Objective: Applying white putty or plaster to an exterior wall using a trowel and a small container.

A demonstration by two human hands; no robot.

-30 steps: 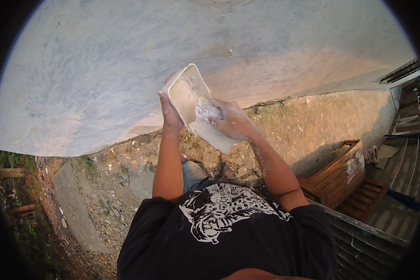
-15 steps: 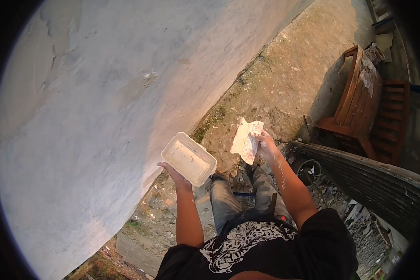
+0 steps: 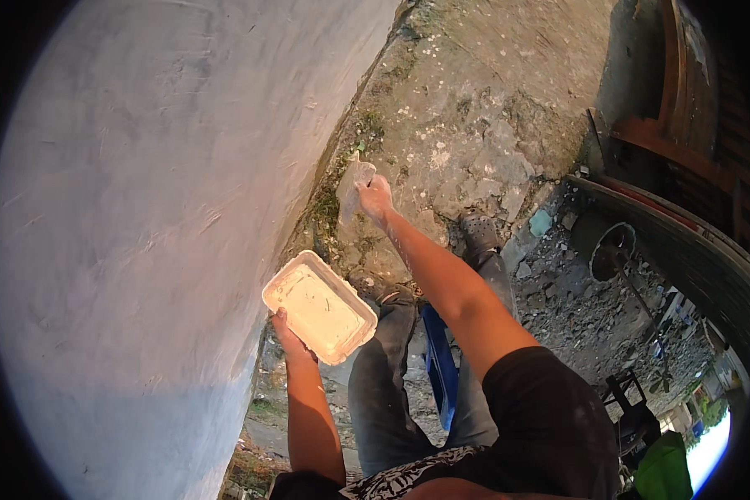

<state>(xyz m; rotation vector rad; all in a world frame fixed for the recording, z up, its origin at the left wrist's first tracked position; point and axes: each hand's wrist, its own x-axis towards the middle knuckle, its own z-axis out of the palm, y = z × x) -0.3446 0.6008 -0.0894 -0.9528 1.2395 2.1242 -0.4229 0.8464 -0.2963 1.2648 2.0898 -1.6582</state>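
My left hand (image 3: 290, 337) grips the near-left edge of a pale rectangular plastic tub (image 3: 367, 327), its thumb up over the rim. Cream-coloured putty (image 3: 308, 304) coats the tub's inside in a thin, uneven layer. Farther out and to the right of the tub, my right hand (image 3: 376, 198) is closed around a thin putty-smeared scraper (image 3: 363, 172). Only a small part of the scraper shows past the fingers, close to the foot of the wall. White smears mark the right hand and forearm.
A pale plastered wall (image 3: 158, 208) fills the left side, meeting rough, mossy ground (image 3: 475, 108). A blue plastic object (image 3: 442, 362) lies between my legs. At right are a bucket (image 3: 612, 250), rubble (image 3: 550, 308), a ridged dark panel (image 3: 675, 258) and brown wooden furniture (image 3: 671, 150).
My right hand has swung left and outward toward the wall's foot with the scraper, now turned more edge-on. The tub has moved slightly left and nearer to me. The view has shifted and turned.
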